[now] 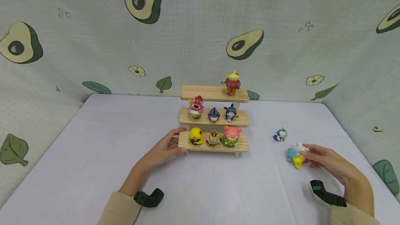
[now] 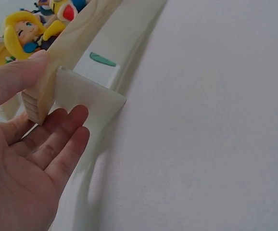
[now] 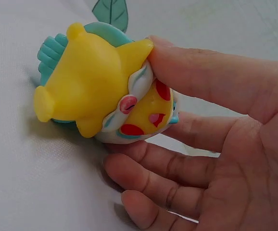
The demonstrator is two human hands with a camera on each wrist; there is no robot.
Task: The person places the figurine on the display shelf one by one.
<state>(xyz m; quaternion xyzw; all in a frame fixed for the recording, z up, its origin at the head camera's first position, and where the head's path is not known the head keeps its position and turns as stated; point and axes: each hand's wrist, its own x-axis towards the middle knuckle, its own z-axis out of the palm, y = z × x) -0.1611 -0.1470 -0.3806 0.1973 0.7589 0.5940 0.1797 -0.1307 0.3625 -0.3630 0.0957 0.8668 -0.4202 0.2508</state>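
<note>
My left hand (image 1: 160, 152) grips the left end of the bottom shelf on a three-tier wooden display stand (image 1: 201, 93). In the left wrist view its thumb lies over the shelf's end, with other fingers underneath beside a pale support leg (image 2: 88, 94). Over to the right, my right hand (image 1: 331, 162) holds a toy figurine (image 1: 295, 156) between thumb and fingers. The right wrist view shows the figurine's yellow body, red cheeks, a white bow and teal parts, tipped with its head toward the palm. A small blue-green figurine (image 1: 280, 134) stands just behind that hand.
Several figurines fill the lower two shelves, among them a yellow-haired one (image 1: 196, 136) and a pink-headed one (image 1: 232, 135). A red figurine (image 1: 232, 83) stands at the top shelf's right. Behind the white table (image 1: 103, 141) hangs an avocado-print cloth (image 1: 193, 44).
</note>
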